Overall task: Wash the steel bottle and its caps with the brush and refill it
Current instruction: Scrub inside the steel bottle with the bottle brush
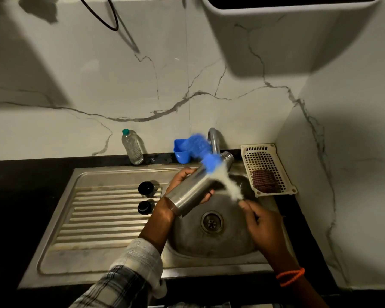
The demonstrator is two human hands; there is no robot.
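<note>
Two black round caps (145, 189) sit on the ribbed steel drainboard (93, 218), one behind the other, just left of my left hand (182, 185). That hand's fingers curl round the cylindrical steel bottle (190, 192), which tilts over the round steel sink basin (211, 238) with its open neck pointing up toward the curved steel tap (214, 138). My right hand (260, 221) pinches the thin handle of the bottle brush (213, 165); its blue and white bristles are a motion smear across the bottle's shoulder, so I cannot tell whether they touch it. On the dark surface (27, 185) stand a clear plastic bottle with a green lid (132, 147), a blue plastic holder (182, 151) partly hidden by the smear, and a cream slotted basket (268, 152) holding a dark checked cloth (265, 181).
</note>
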